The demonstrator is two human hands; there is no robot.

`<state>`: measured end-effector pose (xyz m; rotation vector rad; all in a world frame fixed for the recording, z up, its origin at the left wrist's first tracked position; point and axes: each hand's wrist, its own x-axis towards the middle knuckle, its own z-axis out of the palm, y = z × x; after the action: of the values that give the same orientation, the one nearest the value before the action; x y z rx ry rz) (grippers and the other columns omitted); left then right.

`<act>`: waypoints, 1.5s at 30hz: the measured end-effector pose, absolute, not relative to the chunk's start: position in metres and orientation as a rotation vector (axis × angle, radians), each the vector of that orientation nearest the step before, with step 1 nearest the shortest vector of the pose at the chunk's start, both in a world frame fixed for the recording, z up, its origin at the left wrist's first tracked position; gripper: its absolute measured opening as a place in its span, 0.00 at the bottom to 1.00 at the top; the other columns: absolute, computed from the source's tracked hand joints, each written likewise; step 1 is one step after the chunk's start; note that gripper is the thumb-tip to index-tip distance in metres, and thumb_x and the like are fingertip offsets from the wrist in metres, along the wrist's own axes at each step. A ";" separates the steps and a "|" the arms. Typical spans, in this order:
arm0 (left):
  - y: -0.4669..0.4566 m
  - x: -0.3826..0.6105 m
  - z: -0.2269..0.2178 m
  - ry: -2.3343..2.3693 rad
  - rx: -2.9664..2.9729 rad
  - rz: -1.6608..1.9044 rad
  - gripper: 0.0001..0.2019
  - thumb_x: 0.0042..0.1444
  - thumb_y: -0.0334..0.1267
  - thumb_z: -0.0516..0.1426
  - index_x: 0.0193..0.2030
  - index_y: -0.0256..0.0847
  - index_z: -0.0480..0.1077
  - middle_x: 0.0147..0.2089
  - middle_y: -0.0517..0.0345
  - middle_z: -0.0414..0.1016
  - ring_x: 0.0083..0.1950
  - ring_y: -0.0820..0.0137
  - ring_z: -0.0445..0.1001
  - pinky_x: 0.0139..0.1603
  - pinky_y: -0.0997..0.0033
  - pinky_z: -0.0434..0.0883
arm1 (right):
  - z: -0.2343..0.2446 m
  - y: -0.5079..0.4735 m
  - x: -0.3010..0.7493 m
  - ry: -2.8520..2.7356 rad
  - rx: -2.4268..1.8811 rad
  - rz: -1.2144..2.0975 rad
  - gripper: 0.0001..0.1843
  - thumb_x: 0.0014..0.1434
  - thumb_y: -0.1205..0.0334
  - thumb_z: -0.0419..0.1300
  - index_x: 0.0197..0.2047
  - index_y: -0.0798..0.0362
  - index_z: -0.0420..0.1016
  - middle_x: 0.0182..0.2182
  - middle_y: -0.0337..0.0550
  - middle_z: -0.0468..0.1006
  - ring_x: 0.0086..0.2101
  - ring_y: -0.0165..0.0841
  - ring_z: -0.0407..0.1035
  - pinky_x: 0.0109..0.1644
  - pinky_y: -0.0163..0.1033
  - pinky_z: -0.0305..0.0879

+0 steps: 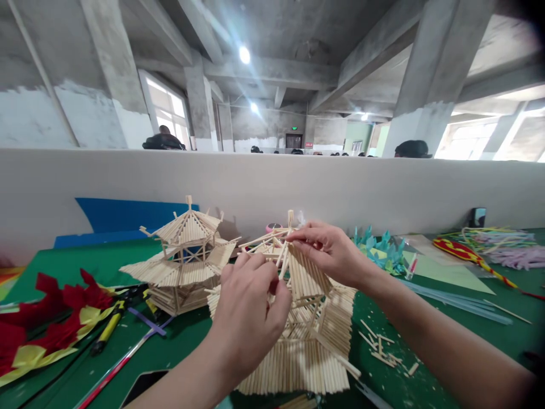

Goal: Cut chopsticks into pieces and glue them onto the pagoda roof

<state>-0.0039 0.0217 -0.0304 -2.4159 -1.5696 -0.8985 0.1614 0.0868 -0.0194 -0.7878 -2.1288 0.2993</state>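
In the head view, a pagoda model made of thin wooden sticks [298,363] stands in front of me, its upper roof partly covered with sticks. My left hand [251,307] is closed at the left side of that roof, thumb and forefinger pinching the lower end of a short wooden stick [283,260]. My right hand [326,253] reaches in from the right, its fingertips closed at the stick's upper end near the roof peak. Both hands hide part of the roof frame. To the left stands a second stick pagoda [187,255] with both roofs covered.
Cut stick pieces [383,349] lie on the green table [409,386] at right. Red and yellow paper shapes [55,318] and a yellow-black tool [108,329] lie left. Teal paper flowers [383,250] and coloured strips [502,244] sit behind, before a white partition [272,182].
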 end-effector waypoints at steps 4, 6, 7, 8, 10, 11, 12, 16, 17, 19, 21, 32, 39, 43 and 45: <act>0.022 -0.004 -0.033 -1.566 -2.407 -0.918 0.11 0.53 0.32 0.45 0.20 0.41 0.55 0.27 0.58 0.62 0.33 0.66 0.59 0.35 0.61 0.59 | -0.022 0.087 0.161 -2.147 -0.775 0.305 0.12 0.57 0.65 0.52 0.42 0.51 0.74 0.34 0.42 0.72 0.32 0.28 0.66 0.34 0.34 0.63; 0.023 -0.003 -0.034 -1.559 -2.406 -0.915 0.11 0.52 0.32 0.46 0.20 0.41 0.55 0.27 0.57 0.62 0.33 0.66 0.59 0.35 0.61 0.59 | -0.022 0.087 0.161 -2.152 -0.769 0.307 0.12 0.58 0.65 0.52 0.42 0.51 0.74 0.34 0.42 0.72 0.33 0.28 0.66 0.34 0.34 0.63; 0.023 -0.002 -0.034 -1.563 -2.409 -0.906 0.11 0.53 0.32 0.46 0.20 0.41 0.55 0.27 0.57 0.63 0.33 0.66 0.59 0.35 0.61 0.59 | -0.022 0.087 0.160 -2.154 -0.767 0.307 0.12 0.58 0.65 0.51 0.42 0.51 0.74 0.34 0.42 0.72 0.33 0.28 0.66 0.35 0.35 0.63; 0.024 -0.002 -0.034 -1.571 -2.417 -0.890 0.11 0.53 0.32 0.45 0.20 0.41 0.55 0.28 0.57 0.63 0.34 0.66 0.59 0.35 0.62 0.59 | -0.022 0.087 0.160 -2.157 -0.765 0.307 0.12 0.58 0.65 0.51 0.42 0.51 0.73 0.34 0.42 0.72 0.33 0.28 0.66 0.35 0.35 0.63; 0.024 -0.001 -0.033 -1.595 -2.438 -0.853 0.11 0.53 0.32 0.45 0.20 0.41 0.55 0.28 0.57 0.62 0.34 0.65 0.59 0.35 0.62 0.59 | -0.022 0.087 0.160 -2.160 -0.766 0.305 0.12 0.58 0.66 0.51 0.42 0.52 0.73 0.34 0.42 0.72 0.33 0.28 0.66 0.35 0.35 0.63; 0.024 -0.001 -0.032 -1.604 -2.449 -0.839 0.11 0.53 0.32 0.45 0.20 0.41 0.55 0.28 0.57 0.62 0.34 0.65 0.60 0.34 0.62 0.58 | -0.021 0.087 0.160 -2.162 -0.768 0.302 0.12 0.58 0.66 0.51 0.42 0.52 0.73 0.34 0.42 0.72 0.32 0.28 0.66 0.36 0.35 0.63; 0.024 -0.001 -0.032 -1.612 -2.455 -0.829 0.11 0.53 0.32 0.45 0.20 0.41 0.55 0.27 0.58 0.62 0.34 0.65 0.60 0.34 0.63 0.58 | -0.021 0.087 0.160 -2.164 -0.770 0.299 0.12 0.58 0.66 0.51 0.42 0.52 0.74 0.33 0.42 0.72 0.32 0.28 0.66 0.36 0.35 0.63; 0.024 -0.002 -0.031 -1.645 -2.479 -0.788 0.12 0.54 0.33 0.44 0.20 0.41 0.55 0.28 0.58 0.62 0.34 0.64 0.60 0.34 0.63 0.58 | -0.020 0.087 0.160 -2.180 -0.771 0.284 0.12 0.58 0.66 0.52 0.41 0.51 0.74 0.32 0.41 0.71 0.32 0.28 0.66 0.36 0.35 0.63; 0.024 -0.001 -0.031 -1.653 -2.483 -0.781 0.12 0.54 0.34 0.44 0.20 0.41 0.55 0.28 0.58 0.62 0.35 0.64 0.60 0.34 0.63 0.58 | -0.021 0.087 0.160 -2.184 -0.771 0.280 0.12 0.58 0.66 0.52 0.42 0.50 0.74 0.32 0.41 0.71 0.32 0.28 0.66 0.37 0.35 0.63; 0.026 0.000 -0.031 -1.660 -2.488 -0.778 0.12 0.54 0.34 0.44 0.20 0.41 0.56 0.28 0.57 0.62 0.35 0.64 0.60 0.34 0.63 0.57 | -0.021 0.087 0.161 -2.194 -0.773 0.268 0.12 0.58 0.65 0.52 0.42 0.49 0.74 0.33 0.41 0.71 0.33 0.28 0.66 0.38 0.35 0.63; 0.027 0.001 -0.030 -1.657 -2.484 -0.781 0.12 0.54 0.34 0.44 0.20 0.41 0.56 0.28 0.57 0.62 0.35 0.64 0.60 0.35 0.63 0.57 | -0.021 0.087 0.161 -2.207 -0.775 0.247 0.12 0.58 0.65 0.52 0.42 0.48 0.74 0.33 0.41 0.70 0.33 0.29 0.66 0.38 0.36 0.64; 0.022 -0.001 -0.033 -1.591 -2.512 -0.795 0.13 0.57 0.36 0.43 0.22 0.40 0.59 0.30 0.57 0.62 0.35 0.64 0.60 0.35 0.60 0.59 | -0.018 0.086 0.162 -2.294 -0.738 0.086 0.13 0.57 0.63 0.52 0.43 0.49 0.74 0.33 0.43 0.71 0.34 0.31 0.65 0.39 0.37 0.62; 0.014 -0.014 -0.043 -1.399 -2.559 -1.077 0.09 0.57 0.32 0.45 0.29 0.39 0.63 0.32 0.56 0.62 0.36 0.66 0.61 0.36 0.62 0.59 | -0.019 0.086 0.163 -2.305 -0.722 0.062 0.14 0.58 0.61 0.51 0.45 0.50 0.73 0.33 0.44 0.71 0.34 0.31 0.65 0.39 0.37 0.62; 0.011 -0.016 -0.051 -1.262 -2.416 -1.122 0.04 0.53 0.30 0.50 0.33 0.39 0.66 0.33 0.55 0.65 0.37 0.64 0.62 0.38 0.60 0.59 | -0.019 0.087 0.163 -2.309 -0.724 0.057 0.14 0.58 0.61 0.50 0.44 0.50 0.73 0.33 0.43 0.71 0.34 0.30 0.65 0.39 0.37 0.62; 0.012 -0.015 -0.055 -1.231 -2.332 -1.105 0.04 0.52 0.31 0.52 0.32 0.40 0.67 0.32 0.55 0.66 0.36 0.64 0.62 0.37 0.61 0.58 | -0.019 0.087 0.163 -2.311 -0.725 0.054 0.14 0.58 0.61 0.50 0.44 0.50 0.73 0.33 0.43 0.71 0.34 0.30 0.65 0.38 0.37 0.62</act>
<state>-0.0147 0.0123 -0.0552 -2.3316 -1.2314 -1.1047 0.1627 0.0873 -0.0188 -0.7251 -2.3109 0.0541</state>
